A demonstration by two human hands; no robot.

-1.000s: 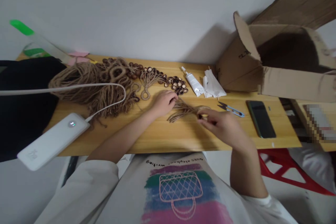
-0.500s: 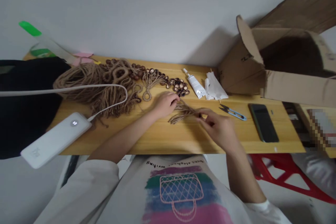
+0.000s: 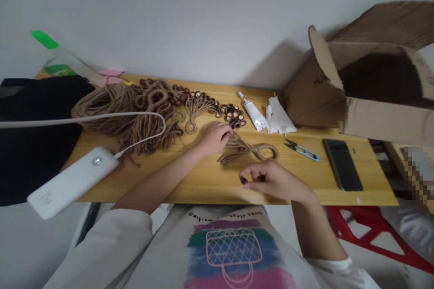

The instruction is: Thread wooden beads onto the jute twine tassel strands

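From my head view, the rope tassel [image 3: 255, 149] lies on the counter [image 3: 206, 184] between my hands, its long axis running roughly left to right, loop at the right, loose strands fanning left. My left grip [image 3: 213, 139] is nearer, right at the strands; its fingers are curled, but I can't tell whether they pinch or just rest. My right grip [image 3: 274, 180] is narrow, thumb and finger closed on a dark shell piece [image 3: 243, 180], held on the body side of the tassel, apart from its knot. Beyond lie the shell pile [image 3: 233, 115], white tube [image 3: 256, 116] and blue snips [image 3: 303, 151].
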